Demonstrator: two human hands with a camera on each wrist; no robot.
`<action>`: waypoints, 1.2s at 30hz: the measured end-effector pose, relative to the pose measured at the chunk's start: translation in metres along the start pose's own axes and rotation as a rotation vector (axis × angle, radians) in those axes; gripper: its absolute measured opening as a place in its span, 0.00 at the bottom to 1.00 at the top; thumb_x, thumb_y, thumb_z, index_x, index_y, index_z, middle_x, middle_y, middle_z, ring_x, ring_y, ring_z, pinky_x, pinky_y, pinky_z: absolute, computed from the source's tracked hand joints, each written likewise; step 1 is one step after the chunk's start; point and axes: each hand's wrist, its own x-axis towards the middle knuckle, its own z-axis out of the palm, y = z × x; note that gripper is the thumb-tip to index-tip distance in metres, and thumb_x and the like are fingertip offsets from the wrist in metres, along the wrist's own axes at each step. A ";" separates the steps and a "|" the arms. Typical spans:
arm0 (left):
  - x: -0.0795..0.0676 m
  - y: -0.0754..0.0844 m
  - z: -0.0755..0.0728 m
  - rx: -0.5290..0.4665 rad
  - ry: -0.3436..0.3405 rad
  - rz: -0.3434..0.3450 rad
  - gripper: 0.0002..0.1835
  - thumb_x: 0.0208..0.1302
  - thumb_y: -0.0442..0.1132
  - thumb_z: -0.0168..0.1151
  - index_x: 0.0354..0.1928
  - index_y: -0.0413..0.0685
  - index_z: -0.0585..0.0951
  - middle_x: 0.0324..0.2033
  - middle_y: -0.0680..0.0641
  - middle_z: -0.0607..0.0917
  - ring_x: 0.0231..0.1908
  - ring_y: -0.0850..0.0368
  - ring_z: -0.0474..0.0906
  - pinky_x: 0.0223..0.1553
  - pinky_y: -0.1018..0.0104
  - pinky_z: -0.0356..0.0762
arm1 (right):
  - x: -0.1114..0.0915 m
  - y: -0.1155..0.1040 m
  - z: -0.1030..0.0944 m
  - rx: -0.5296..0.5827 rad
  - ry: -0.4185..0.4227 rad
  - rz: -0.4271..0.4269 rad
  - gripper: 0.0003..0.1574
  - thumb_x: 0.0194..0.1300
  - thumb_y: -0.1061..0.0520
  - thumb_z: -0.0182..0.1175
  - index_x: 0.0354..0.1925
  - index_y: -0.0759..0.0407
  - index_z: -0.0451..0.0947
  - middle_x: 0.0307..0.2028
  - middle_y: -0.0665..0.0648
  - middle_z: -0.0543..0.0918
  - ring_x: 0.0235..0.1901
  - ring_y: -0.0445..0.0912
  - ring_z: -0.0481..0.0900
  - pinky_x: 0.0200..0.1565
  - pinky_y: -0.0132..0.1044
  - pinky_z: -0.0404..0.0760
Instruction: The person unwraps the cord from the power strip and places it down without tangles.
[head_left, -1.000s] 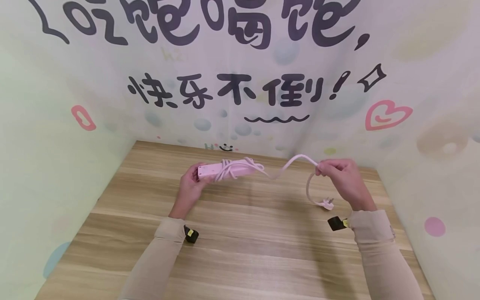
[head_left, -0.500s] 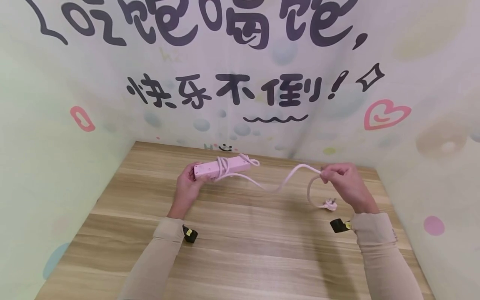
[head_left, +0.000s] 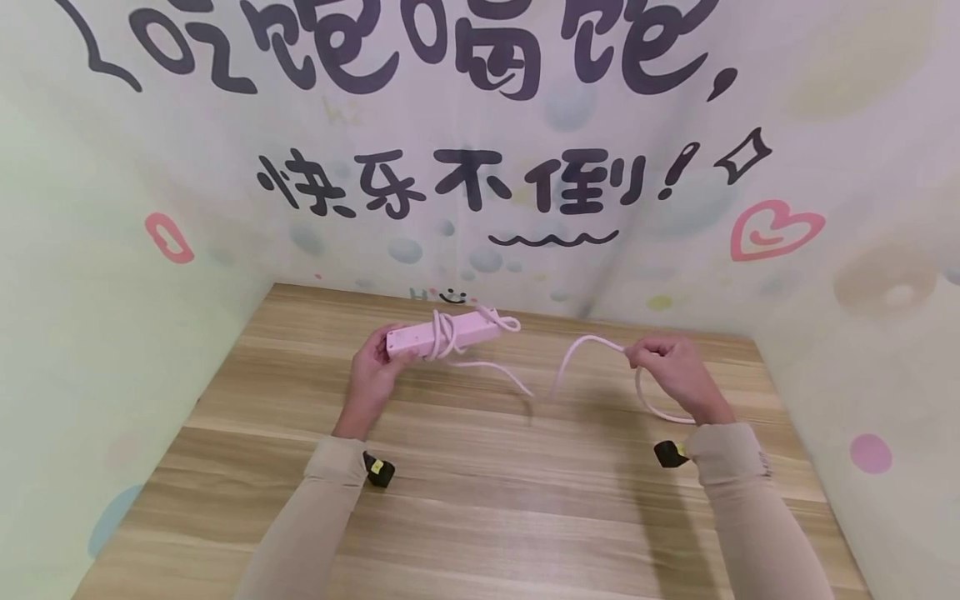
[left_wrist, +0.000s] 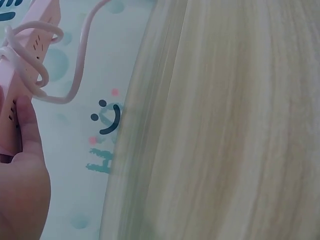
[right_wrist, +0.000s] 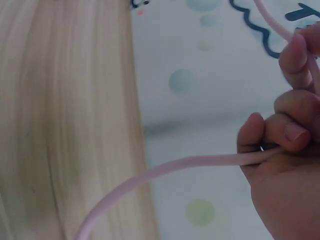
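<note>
A pink power strip [head_left: 408, 339] is held up above the table's far part, its left end gripped by my left hand [head_left: 372, 377]. In the left wrist view, the left thumb [left_wrist: 31, 130] lies along the strip's side. Several turns of pink cord [head_left: 491, 365] wrap round the strip's middle, with a small loop at its right end. From there the cord sags toward my right hand [head_left: 678, 373], faint at its lowest part. Curled fingers of the right hand grip the cord [right_wrist: 195, 161]. Its far end curves behind the right wrist, where the plug is hidden.
A wood-grain table [head_left: 495, 500] lies under both hands. Behind it stands a printed wall [head_left: 420, 267] with black lettering, and pale walls flank both sides. Small black wrist cameras, one by the left cuff [head_left: 380, 471] and one by the right cuff [head_left: 669, 454], hang over the table.
One turn of cord has come off the strip, and the stretch between the hands hangs lower and longer. My right hand has dipped slightly; the plug has gone out of sight behind the wrist.
</note>
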 end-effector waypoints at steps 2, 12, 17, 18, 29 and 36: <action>-0.001 0.001 0.000 -0.009 -0.010 -0.010 0.28 0.66 0.27 0.65 0.67 0.34 0.70 0.65 0.36 0.77 0.63 0.50 0.75 0.57 0.81 0.78 | 0.003 0.005 0.003 -0.006 0.006 0.014 0.19 0.72 0.45 0.61 0.34 0.59 0.85 0.32 0.40 0.85 0.38 0.40 0.74 0.43 0.32 0.69; -0.006 -0.001 -0.004 -0.033 -0.055 0.003 0.29 0.65 0.26 0.65 0.67 0.33 0.70 0.66 0.35 0.76 0.59 0.63 0.76 0.60 0.80 0.76 | 0.028 0.029 0.017 -0.057 0.037 0.014 0.29 0.75 0.36 0.55 0.51 0.57 0.85 0.53 0.61 0.85 0.49 0.45 0.75 0.51 0.40 0.73; -0.013 0.000 -0.007 -0.035 -0.093 0.009 0.29 0.64 0.25 0.64 0.67 0.31 0.70 0.65 0.33 0.75 0.58 0.67 0.76 0.61 0.81 0.75 | 0.034 0.034 0.021 -0.187 0.096 -0.066 0.26 0.77 0.42 0.55 0.51 0.62 0.85 0.52 0.65 0.87 0.53 0.55 0.80 0.52 0.50 0.79; -0.014 0.000 -0.008 -0.033 -0.099 0.010 0.29 0.64 0.25 0.64 0.66 0.31 0.70 0.65 0.33 0.75 0.57 0.68 0.76 0.60 0.81 0.76 | 0.035 0.035 0.022 -0.222 0.115 -0.066 0.25 0.77 0.43 0.55 0.51 0.62 0.85 0.51 0.66 0.87 0.51 0.56 0.81 0.50 0.50 0.79; -0.023 -0.004 -0.008 -0.001 -0.196 0.028 0.29 0.63 0.27 0.67 0.66 0.29 0.71 0.57 0.37 0.80 0.49 0.68 0.79 0.54 0.79 0.80 | 0.041 0.038 0.015 -0.501 0.328 0.086 0.19 0.76 0.54 0.55 0.52 0.67 0.83 0.42 0.68 0.89 0.35 0.60 0.84 0.31 0.42 0.74; -0.023 -0.004 -0.007 0.011 -0.206 0.028 0.28 0.62 0.25 0.67 0.65 0.30 0.72 0.58 0.33 0.80 0.49 0.69 0.79 0.53 0.80 0.79 | 0.043 0.039 0.014 -0.474 0.237 0.111 0.25 0.72 0.60 0.49 0.61 0.72 0.76 0.50 0.74 0.85 0.38 0.60 0.84 0.35 0.46 0.80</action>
